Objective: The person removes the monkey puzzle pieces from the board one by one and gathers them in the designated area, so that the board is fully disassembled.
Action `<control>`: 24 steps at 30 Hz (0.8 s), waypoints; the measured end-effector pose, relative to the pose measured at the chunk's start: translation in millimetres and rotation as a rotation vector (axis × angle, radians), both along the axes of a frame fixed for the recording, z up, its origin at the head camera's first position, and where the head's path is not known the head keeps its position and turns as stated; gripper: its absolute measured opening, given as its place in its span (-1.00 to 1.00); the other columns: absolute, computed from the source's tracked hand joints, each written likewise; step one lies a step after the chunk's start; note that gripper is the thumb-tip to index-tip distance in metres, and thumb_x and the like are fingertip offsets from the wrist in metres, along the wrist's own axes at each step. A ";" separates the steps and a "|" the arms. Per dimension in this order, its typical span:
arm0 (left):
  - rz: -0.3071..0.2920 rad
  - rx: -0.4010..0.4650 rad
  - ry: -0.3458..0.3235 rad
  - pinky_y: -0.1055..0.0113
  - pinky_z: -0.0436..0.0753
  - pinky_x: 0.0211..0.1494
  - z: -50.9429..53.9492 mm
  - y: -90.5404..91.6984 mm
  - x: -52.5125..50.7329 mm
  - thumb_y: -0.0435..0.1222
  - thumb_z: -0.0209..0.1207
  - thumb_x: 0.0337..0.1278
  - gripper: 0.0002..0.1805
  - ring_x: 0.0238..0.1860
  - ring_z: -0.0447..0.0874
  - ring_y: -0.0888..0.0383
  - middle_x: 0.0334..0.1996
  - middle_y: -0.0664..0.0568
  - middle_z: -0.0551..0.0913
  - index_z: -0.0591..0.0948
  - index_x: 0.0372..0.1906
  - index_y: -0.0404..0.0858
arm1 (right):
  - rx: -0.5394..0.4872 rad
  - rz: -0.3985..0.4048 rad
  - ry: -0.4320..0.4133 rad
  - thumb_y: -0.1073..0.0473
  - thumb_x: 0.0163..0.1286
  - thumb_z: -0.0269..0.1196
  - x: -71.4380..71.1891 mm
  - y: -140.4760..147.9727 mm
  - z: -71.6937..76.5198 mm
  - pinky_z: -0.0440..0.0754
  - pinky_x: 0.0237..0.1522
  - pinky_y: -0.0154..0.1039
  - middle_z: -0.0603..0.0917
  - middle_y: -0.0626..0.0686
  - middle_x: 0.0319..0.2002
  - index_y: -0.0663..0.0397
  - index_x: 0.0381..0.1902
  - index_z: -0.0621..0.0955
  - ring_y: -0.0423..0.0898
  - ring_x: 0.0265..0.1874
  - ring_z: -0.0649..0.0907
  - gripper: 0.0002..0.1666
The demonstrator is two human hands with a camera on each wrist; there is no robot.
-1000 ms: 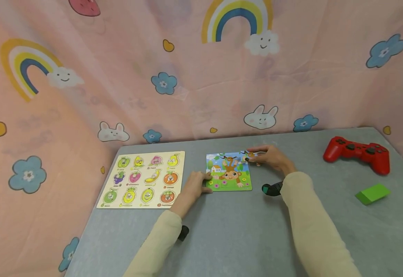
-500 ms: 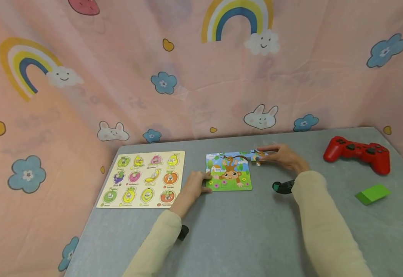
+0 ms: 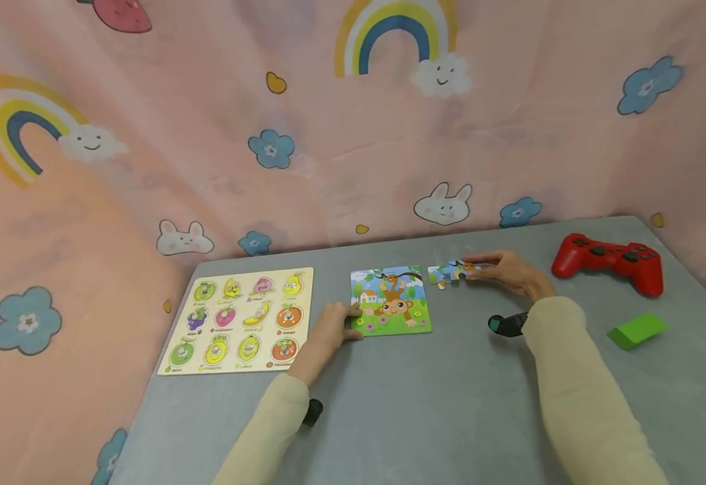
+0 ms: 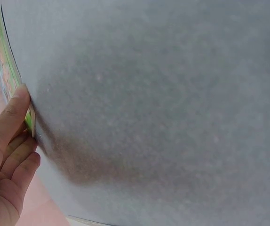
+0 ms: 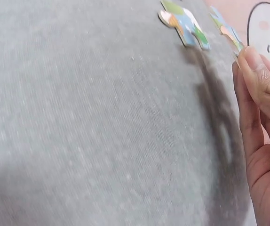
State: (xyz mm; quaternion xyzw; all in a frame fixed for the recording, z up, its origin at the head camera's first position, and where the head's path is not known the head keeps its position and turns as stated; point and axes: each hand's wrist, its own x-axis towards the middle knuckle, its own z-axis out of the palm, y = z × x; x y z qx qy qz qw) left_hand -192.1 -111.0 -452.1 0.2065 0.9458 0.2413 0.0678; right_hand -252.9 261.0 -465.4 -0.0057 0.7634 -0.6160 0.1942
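The monkey puzzle board (image 3: 392, 303) lies flat on the table, and my left hand (image 3: 327, 331) holds its left edge. In the left wrist view, the thumb of my left hand (image 4: 5, 155) lies on the board's edge (image 4: 8, 70), with the other fingers beneath. To the right of the board, my right hand (image 3: 513, 273) pinches a small puzzle piece (image 3: 469, 267). The right wrist view shows my right hand (image 5: 264, 113) with the piece (image 5: 227, 30) between thumb and fingers. Close by lies a loose piece (image 5: 186, 22) on the table.
A fruit puzzle board (image 3: 238, 320) lies at the left of the grey table (image 3: 413, 411). A red game controller (image 3: 607, 263) sits at the right, with a green block (image 3: 638, 331) in front of it. A patterned pink cloth (image 3: 207, 135) hangs behind.
My right hand has moved right, away from the monkey board, with the piece, and a loose piece now shows beside it. My left hand stays at the board's edge. The head view has shifted slightly.
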 end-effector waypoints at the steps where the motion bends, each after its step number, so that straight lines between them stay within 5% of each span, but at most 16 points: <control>1: 0.008 0.007 -0.011 0.09 0.50 0.19 0.0 -0.9 1.1 -0.34 0.48 -0.25 -0.46 0.14 0.52 -0.18 0.09 -0.14 0.58 0.65 -0.01 -0.40 | -0.009 -0.010 -0.003 0.29 0.17 0.40 0.6 0.9 -0.7 0.59 -0.04 -0.43 0.18 0.33 0.39 0.40 0.30 0.37 0.06 0.17 0.32 -0.23; 8: 0.006 0.020 -0.006 0.05 0.50 0.17 1.6 -7.5 7.0 -0.35 0.47 -0.25 -0.48 0.11 0.53 -0.20 0.07 -0.18 0.59 0.65 -0.03 -0.43 | -0.035 -0.039 -0.002 0.30 0.16 0.40 3.6 3.3 -7.7 0.58 0.02 -0.33 0.27 0.33 0.37 0.43 0.30 0.35 -0.07 0.13 0.42 -0.21; 15: 0.010 0.015 -0.003 0.03 0.46 0.22 2.0 -8.0 5.0 -0.35 0.46 -0.24 -0.46 0.16 0.50 -0.19 0.10 -0.16 0.57 0.64 -0.01 -0.42 | -0.059 -0.027 0.001 0.34 0.22 0.34 1.0 11.0 -9.7 0.55 0.05 -0.38 0.23 0.35 0.38 0.43 0.33 0.30 0.07 0.24 0.33 -0.23; 24: 0.013 0.002 -0.021 0.05 0.52 0.15 5.1 1.6 4.0 -0.35 0.47 -0.25 -0.47 0.11 0.53 -0.19 0.10 -0.17 0.57 0.65 -0.01 -0.41 | 0.031 -0.008 -0.003 0.25 0.25 0.35 2.3 30.6 -6.0 0.57 0.01 -0.42 0.23 0.35 0.38 0.38 0.34 0.32 0.09 0.21 0.33 -0.24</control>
